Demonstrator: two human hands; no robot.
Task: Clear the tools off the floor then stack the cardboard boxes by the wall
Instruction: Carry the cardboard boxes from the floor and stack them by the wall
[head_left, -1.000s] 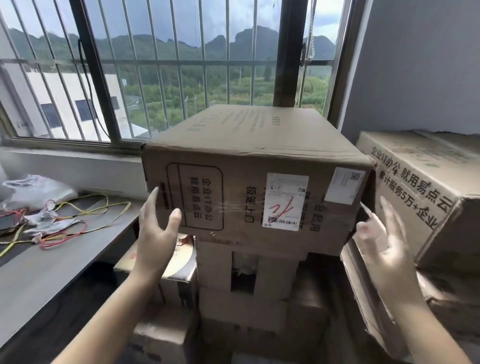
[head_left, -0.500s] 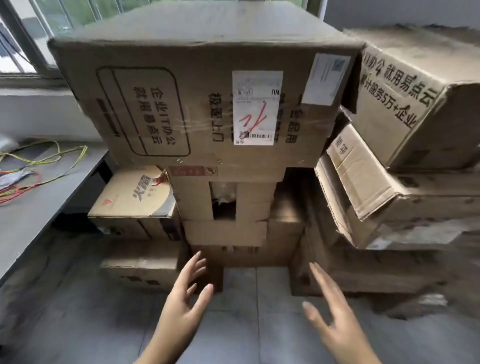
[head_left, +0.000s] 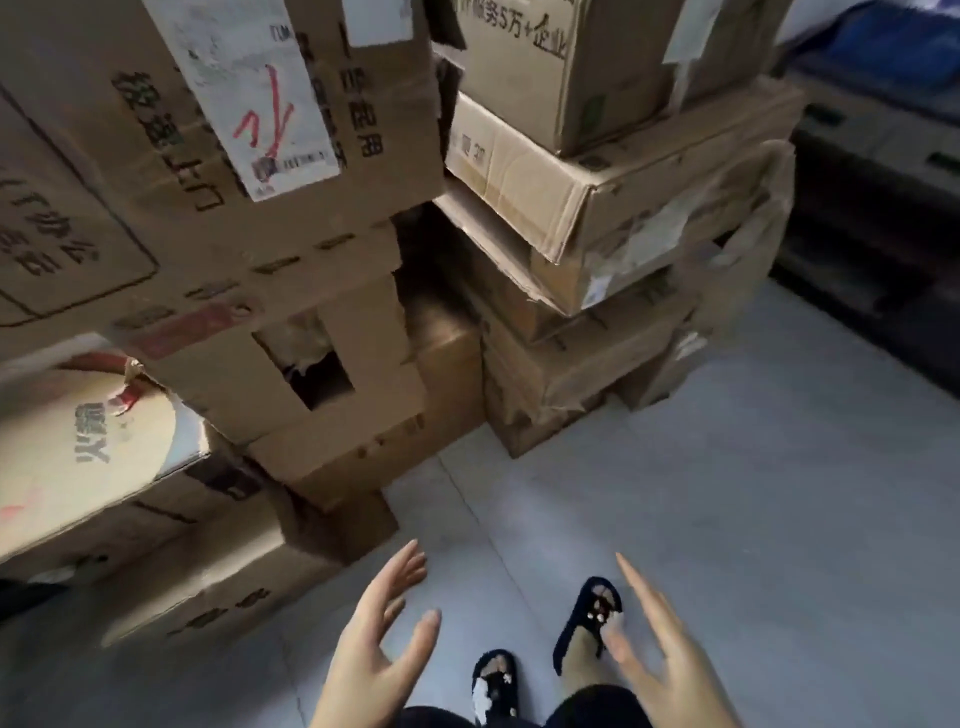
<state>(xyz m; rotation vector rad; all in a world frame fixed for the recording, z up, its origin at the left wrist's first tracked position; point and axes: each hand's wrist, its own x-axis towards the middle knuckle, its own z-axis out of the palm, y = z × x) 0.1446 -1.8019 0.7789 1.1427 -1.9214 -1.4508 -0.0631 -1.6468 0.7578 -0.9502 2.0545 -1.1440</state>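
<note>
- The cardboard boxes are seen piled in 2 stacks on the pale tiled floor (head_left: 727, 519), filling the upper left and upper middle of the view.
- In the left stack, a large box (head_left: 156, 171) with a white shipping label (head_left: 249, 93) marked in red is set on top of a smaller box with a rectangular cut-out (head_left: 332, 364), which rests on further boxes down to the floor.
- A box with a pale round print (head_left: 78, 447) is seen at the far left, tucked under the large box and lying on a low box (head_left: 197, 582) at floor level.
- The right stack (head_left: 597, 218) is made up of crumpled, torn boxes, laid unevenly one on another; a dark gap is left between the 2 stacks.
- The left hand (head_left: 374, 649) is held spread, palm inward, with nothing in it, above the floor and near the low box without touching it.
- The right hand (head_left: 670, 654) is likewise held flat and empty, fingers straight.
- 2 dark slippers (head_left: 587, 618) are seen on the floor between the hands.
- Dark furniture (head_left: 872, 208) is visible at the right edge.
</note>
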